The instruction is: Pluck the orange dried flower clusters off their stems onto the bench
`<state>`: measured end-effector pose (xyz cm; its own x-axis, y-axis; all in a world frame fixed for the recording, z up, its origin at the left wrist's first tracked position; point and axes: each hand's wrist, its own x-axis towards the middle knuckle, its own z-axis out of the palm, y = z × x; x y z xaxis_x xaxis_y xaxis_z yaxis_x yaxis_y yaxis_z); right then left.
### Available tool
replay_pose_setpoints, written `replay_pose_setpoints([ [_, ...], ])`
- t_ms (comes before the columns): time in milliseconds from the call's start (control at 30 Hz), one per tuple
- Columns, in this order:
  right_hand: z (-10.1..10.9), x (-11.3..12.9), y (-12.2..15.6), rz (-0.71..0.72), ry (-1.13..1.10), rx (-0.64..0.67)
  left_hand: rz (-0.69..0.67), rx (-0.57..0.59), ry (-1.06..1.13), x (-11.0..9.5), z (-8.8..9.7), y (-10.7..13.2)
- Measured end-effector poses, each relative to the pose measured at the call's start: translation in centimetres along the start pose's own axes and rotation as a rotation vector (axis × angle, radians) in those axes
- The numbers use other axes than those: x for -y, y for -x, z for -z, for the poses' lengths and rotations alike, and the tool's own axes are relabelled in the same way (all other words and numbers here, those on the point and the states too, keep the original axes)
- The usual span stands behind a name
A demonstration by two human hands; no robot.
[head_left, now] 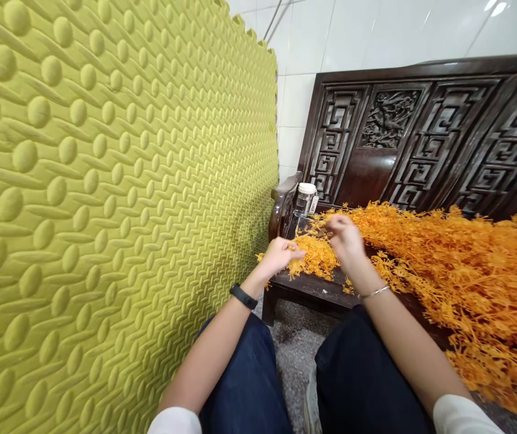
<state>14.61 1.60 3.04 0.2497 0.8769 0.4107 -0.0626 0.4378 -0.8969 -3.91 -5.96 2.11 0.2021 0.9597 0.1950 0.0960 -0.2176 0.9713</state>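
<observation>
Over the left end of the dark wooden bench, my left hand (280,258) has its fingers pinched together on a small orange artificial flower sprig (292,246). A loose heap of orange sprig pieces (319,256) lies on the seat between my two hands. My right hand (347,243) is a little farther out, slightly blurred, with curled fingers close together; what they hold, if anything, I cannot make out. Beside it to the right spreads a large pile of orange artificial flower stems (475,271), covering much of the bench seat.
A clear jar with a white lid (304,199) stands by the armrest (280,205). Tall yellow-green foam matting (126,181) walls off the left side. Behind the seat rises the carved bench back (389,120). The speckled floor (294,343) shows between my knees.
</observation>
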Motion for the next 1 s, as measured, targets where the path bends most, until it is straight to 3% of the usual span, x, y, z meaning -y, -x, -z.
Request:
replay_pose_setpoints([
  [67,2.8,-0.3,-2.4,0.077,0.014,-0.237,0.013,0.009,-0.056,0.2,0.3,0.6],
  [100,4.0,-0.6,-3.3,0.106,0.029,-0.315,0.014,-0.008,-0.053,0.3,0.6,0.9],
  [133,5.0,-0.9,-3.9,0.085,0.045,-0.312,0.011,-0.034,-0.026,0.2,0.9,1.1],
  [267,6.1,-3.4,-4.0,-0.064,0.224,-0.061,-0.02,-0.118,0.159,-0.5,2.1,1.4],
  [367,5.8,-5.2,-3.6,-0.048,0.374,0.027,-0.015,-0.148,0.273,-1.1,2.4,1.1],
  [467,5.6,-5.5,-3.6,-0.061,0.522,0.11,-0.015,-0.17,0.349,-1.6,2.2,0.9],
  [600,4.0,-2.2,-1.7,0.024,0.453,0.179,-0.036,-0.212,0.393,-1.8,1.8,0.7],
  [700,1.1,1.7,2.0,0.08,0.252,0.39,-0.065,-0.217,0.374,-1.6,1.4,0.6],
  [767,-0.9,3.5,4.6,0.174,0.257,0.483,-0.09,-0.199,0.361,-1.6,1.0,0.4],
  [867,-3.0,4.2,7.0,0.305,0.338,0.473,-0.143,-0.207,0.353,-1.5,0.5,0.2],
  [1000,-3.8,3.2,7.1,0.211,0.317,0.458,-0.175,-0.277,0.353,-1.3,0.0,-0.2],
])
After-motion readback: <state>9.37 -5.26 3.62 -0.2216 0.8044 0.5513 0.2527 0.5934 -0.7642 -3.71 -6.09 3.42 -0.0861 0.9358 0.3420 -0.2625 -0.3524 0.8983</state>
